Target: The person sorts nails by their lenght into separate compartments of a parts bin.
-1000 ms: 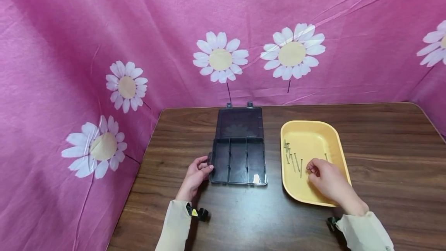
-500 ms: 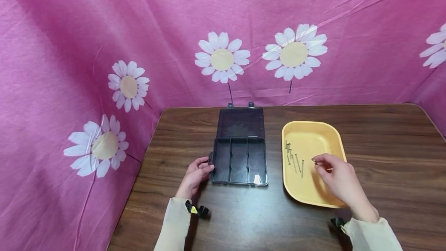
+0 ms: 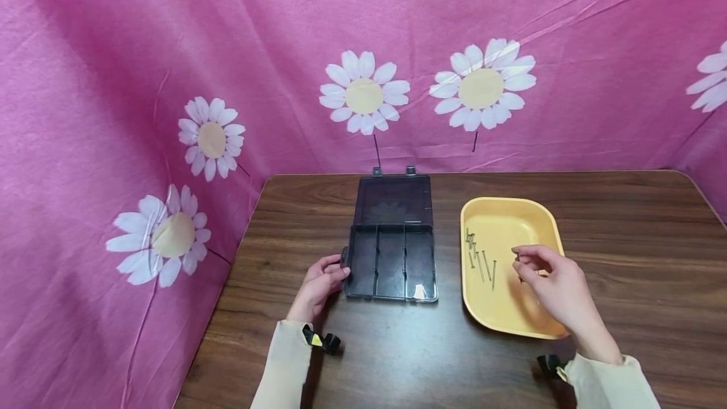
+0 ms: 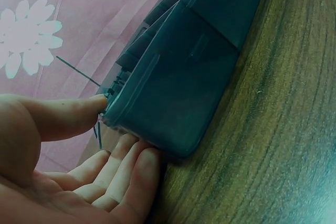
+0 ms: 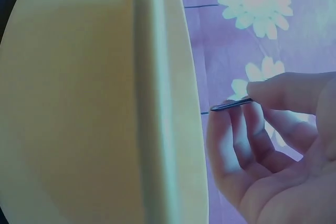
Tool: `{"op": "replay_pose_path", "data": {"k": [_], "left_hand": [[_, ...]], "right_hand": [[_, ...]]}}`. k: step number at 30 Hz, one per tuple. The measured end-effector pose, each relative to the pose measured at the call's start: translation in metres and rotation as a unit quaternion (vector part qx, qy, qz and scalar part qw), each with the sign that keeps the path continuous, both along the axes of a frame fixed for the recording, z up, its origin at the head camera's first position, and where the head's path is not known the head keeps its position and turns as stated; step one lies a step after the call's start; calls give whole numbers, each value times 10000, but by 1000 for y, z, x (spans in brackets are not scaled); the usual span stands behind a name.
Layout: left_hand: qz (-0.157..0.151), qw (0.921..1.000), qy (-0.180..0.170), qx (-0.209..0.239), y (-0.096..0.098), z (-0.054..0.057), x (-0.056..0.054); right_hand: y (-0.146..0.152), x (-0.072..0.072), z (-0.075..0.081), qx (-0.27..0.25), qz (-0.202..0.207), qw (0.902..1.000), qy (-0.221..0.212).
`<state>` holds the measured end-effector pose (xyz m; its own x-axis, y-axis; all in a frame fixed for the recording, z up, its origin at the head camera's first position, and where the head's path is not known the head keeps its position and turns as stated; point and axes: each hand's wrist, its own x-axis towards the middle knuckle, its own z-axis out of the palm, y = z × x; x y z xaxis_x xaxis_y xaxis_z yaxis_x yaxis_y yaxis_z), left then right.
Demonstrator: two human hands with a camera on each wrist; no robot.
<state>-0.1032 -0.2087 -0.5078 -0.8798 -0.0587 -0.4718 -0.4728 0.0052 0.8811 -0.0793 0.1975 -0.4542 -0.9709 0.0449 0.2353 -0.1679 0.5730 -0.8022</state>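
Note:
A dark translucent compartment box point(image 3: 389, 264) lies with its lid point(image 3: 393, 199) folded back, its three long compartments bare. My left hand point(image 3: 318, 286) holds its left side; in the left wrist view the thumb point(image 4: 68, 116) rests on the rim and the fingers point(image 4: 142, 174) curl against the outer wall. Over the yellow tray point(image 3: 494, 314), my right hand point(image 3: 559, 286) pinches a thin metal nail point(image 5: 231, 105) between thumb and fingertips. Several more nails point(image 3: 493, 275) lie along the tray's left side.
Both containers stand on a brown wood-grain table point(image 3: 392, 352), the tray to the right of the box. A pink cloth point(image 3: 272, 49) with white daisies hangs behind and at the left. Black camera straps point(image 3: 322, 339) circle the wrists.
My right hand has risen from the tray floor with a nail pinched in its fingertips and shifted slightly right. The left hand keeps its hold on the box.

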Motion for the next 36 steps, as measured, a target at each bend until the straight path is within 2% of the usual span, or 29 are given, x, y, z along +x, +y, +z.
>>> {"op": "replay_pose_path", "data": {"k": [7,11,12,14,18,24,26,27,29,36], "left_hand": [[26,10000,1,-34,-2,-1,-1],[-2,10000,-12,-71,-2,0,0],[-9,10000,-18,-77,-2,0,0],[-19,10000,-19,-77,-1,0,1],[-19,10000,-28,-71,-1,-1,1],[-21,9999,-58,-93,-1,1,2],[-22,9999,-64,-85,0,2,2],[-21,9999,-68,-73,0,2,2],[-4,10000,-79,-36,0,3,2],[-16,9999,-84,-67,1,3,1]], "right_hand": [[-8,1,-1,-745,11,9967,-322],[-11,2,-2,-1443,105,9883,-476],[-12,2,-2,-1767,167,9828,-505],[-13,1,-2,-2532,347,9651,-564],[-15,0,-2,-3777,674,9212,-652],[-21,1,1,-4646,1048,8742,-944],[-24,1,3,-4821,1157,8625,-1011],[-26,0,3,-4868,1187,8592,-1035],[-30,-1,5,-4873,1185,8587,-1061],[-47,-2,7,-4551,1017,8762,-1220]]}}
